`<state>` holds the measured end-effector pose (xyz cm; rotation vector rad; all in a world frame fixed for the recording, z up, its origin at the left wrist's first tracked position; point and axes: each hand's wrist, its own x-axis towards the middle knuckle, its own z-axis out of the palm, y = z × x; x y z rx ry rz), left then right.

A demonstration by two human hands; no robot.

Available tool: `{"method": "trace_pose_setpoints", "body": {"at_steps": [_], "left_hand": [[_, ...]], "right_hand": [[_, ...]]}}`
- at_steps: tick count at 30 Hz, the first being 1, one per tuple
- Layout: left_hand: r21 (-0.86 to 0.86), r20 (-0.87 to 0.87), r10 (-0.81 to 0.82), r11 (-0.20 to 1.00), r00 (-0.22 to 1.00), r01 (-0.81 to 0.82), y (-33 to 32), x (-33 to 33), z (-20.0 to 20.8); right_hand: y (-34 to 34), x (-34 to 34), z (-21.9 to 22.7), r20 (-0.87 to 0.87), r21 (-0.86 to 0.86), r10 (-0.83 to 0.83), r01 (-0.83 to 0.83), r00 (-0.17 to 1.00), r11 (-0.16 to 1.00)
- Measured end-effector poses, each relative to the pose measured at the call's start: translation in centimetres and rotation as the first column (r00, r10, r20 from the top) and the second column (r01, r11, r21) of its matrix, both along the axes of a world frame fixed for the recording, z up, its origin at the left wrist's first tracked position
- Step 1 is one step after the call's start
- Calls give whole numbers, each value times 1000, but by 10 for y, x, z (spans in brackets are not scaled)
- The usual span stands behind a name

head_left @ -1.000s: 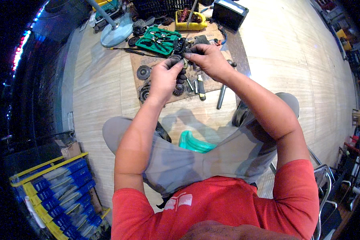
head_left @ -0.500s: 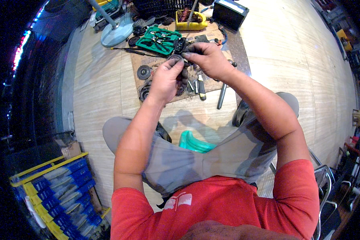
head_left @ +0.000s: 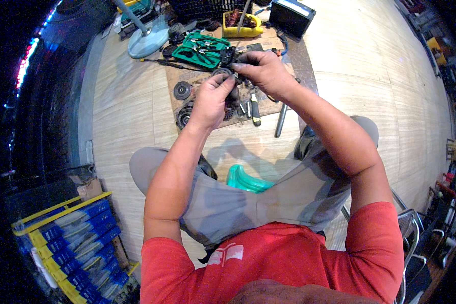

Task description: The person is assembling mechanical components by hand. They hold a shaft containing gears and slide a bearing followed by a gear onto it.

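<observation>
My left hand (head_left: 211,101) is closed, thumb and fingers pinching a dark, round metal part (head_left: 221,72) over the cardboard. Close by on the right, my right hand (head_left: 266,75) has its thumb and index finger pressed together at the part's edge. Whatever is between those fingertips is too small to make out. Below the hands lie a black-and-yellow-handled utility knife (head_left: 256,112) and small metal pieces (head_left: 248,109). A dark pulley-like disc (head_left: 182,90) and another round dark part (head_left: 184,116) sit left of my left hand.
A green tool case (head_left: 191,61) with several pliers lies beyond my hands, before a yellow container (head_left: 258,31). Far right stands a black box (head_left: 291,19); far left, a round stand base (head_left: 154,44). A dark bar-like handle (head_left: 280,122) rests right of the knife.
My right hand has shifted slightly up and left, its wrist turning a little. My left hand stays almost in place, still gripping the dark round part.
</observation>
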<state>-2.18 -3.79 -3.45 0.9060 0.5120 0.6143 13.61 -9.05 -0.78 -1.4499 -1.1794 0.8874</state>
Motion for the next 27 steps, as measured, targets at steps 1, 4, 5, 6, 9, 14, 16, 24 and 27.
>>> {"method": "trace_pose_setpoints", "body": {"at_steps": [1, 4, 5, 6, 9, 14, 16, 24, 27], "left_hand": [[110, -90, 40, 993, 995, -30, -1, 1, 1], [448, -316, 200, 893, 927, -40, -6, 1, 8], [556, -371, 260, 831, 892, -11, -8, 1, 13], [653, -413, 325, 757, 851, 28, -9, 0, 15], [682, -327, 363, 730, 872, -49, -9, 1, 14], [603, -363, 263, 797, 894, 11, -7, 0, 10], [422, -263, 136, 907, 955, -13, -3, -2, -1], [390, -350, 176, 920, 920, -27, -12, 2, 14], [620, -438, 302, 784, 847, 42, -7, 4, 6]], "right_hand": [[0, -1, -3, 41, 8, -27, 27, 999, 1000], [0, -4, -6, 150, 52, -97, 91, 984, 995], [0, -3, -7, 133, 35, -91, 87, 987, 996], [0, -3, -6, 116, 18, -84, 83, 990, 996], [-2, -1, -3, -26, -2, -35, 35, 999, 999], [-2, 6, -7, -257, -121, 23, -56, 966, 991], [-1, 6, -6, -239, -93, 29, -53, 971, 994], [0, -2, -3, 157, 69, -109, 99, 982, 993], [1, -2, -6, 163, 60, -151, 143, 975, 988]]}}
